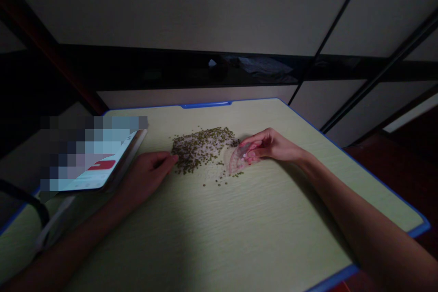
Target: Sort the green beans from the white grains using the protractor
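A flat heap of small green beans (195,148) mixed with pale grains (214,143) lies on the table's middle. My right hand (265,146) grips a clear plastic protractor (234,159) with reddish markings, held at a slant against the heap's right side. A few loose beans lie by the protractor's lower edge. At the heap's left edge rests my left hand (150,171), its fingers curled and the thumb pressed to the forefinger. Whatever may be between those fingers is hidden.
The pale table (219,228) has a blue rim and a blue pen groove (207,105) at its back edge. A lit tablet (102,169), partly blurred out, leans at the left. Behind the table stand pale cabinet panels (191,9) with a dark open shelf.
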A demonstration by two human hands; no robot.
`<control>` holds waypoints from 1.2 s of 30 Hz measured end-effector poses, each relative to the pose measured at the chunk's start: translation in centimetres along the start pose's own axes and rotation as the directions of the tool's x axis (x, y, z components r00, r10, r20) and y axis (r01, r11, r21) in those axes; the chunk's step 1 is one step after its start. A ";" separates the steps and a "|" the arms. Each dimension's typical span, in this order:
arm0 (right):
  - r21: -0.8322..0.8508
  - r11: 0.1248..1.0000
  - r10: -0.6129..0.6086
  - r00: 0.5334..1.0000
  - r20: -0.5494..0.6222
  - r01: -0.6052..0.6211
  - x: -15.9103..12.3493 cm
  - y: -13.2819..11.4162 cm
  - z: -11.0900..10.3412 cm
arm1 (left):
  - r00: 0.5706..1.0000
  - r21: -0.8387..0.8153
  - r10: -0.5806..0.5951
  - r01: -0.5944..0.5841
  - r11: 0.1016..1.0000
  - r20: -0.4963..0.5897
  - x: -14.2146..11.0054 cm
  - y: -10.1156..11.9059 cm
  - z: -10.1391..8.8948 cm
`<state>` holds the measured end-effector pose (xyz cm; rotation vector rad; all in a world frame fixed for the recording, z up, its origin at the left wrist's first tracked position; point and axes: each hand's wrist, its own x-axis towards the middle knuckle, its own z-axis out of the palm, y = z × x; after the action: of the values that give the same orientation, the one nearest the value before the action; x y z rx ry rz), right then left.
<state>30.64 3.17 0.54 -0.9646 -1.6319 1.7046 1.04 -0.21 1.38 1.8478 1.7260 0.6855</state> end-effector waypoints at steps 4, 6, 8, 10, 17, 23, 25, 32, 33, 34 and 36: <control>-0.007 1.000 -0.027 1.000 -0.010 0.027 0.1 0.1 0.1 | 1.000 -0.004 0.010 -0.010 1.000 -0.004 0.0 0.0 0.0; -0.004 1.000 -0.031 1.000 -0.007 0.031 0.1 0.1 0.2 | 1.000 -0.002 0.009 -0.009 1.000 0.003 -0.1 0.1 0.0; 0.013 1.000 -0.018 1.000 -0.001 0.018 0.1 0.0 0.3 | 1.000 0.005 0.008 -0.008 1.000 0.009 -0.2 0.1 -0.1; 0.037 0.999 0.006 1.000 0.005 -0.006 0.0 -0.1 0.4 | 1.000 0.006 0.009 -0.009 1.000 0.012 -0.2 0.2 -0.1; 0.084 0.996 0.040 0.998 0.038 -0.043 0.0 -0.1 0.8 | 1.000 -0.009 -0.005 0.005 1.000 0.016 -0.2 0.0 -0.1; 0.070 0.996 0.054 0.998 0.014 -0.054 0.1 -0.1 1.4 | 1.000 -0.005 0.013 -0.013 1.000 0.012 -0.2 -0.1 -0.1; 0.051 0.997 0.053 0.999 0.001 -0.053 0.1 -0.2 1.4 | 1.000 -0.008 0.000 0.000 1.000 0.002 -0.2 0.0 -0.1; -0.073 0.997 -0.002 0.997 -0.081 -0.004 0.2 -0.3 1.2 | 1.000 -0.010 0.006 -0.006 1.000 0.002 -0.2 0.1 -0.1; -0.089 0.996 -0.011 0.996 -0.092 0.003 0.2 -0.4 1.2 | 1.000 -0.011 0.006 -0.006 1.000 0.007 -0.2 0.0 -0.1; -0.105 0.994 -0.020 0.994 -0.105 0.009 0.2 -0.4 1.2 | 1.000 -0.012 0.007 -0.007 1.000 0.010 -0.2 0.0 -0.1; -0.130 0.991 -0.030 0.991 -0.132 0.012 0.2 -0.5 1.2 | 1.000 -0.011 0.012 -0.012 1.000 0.011 -0.2 0.0 -0.1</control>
<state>29.48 2.66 1.00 -1.0949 -1.6741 1.5018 0.95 -0.39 1.41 1.8528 1.7026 0.6871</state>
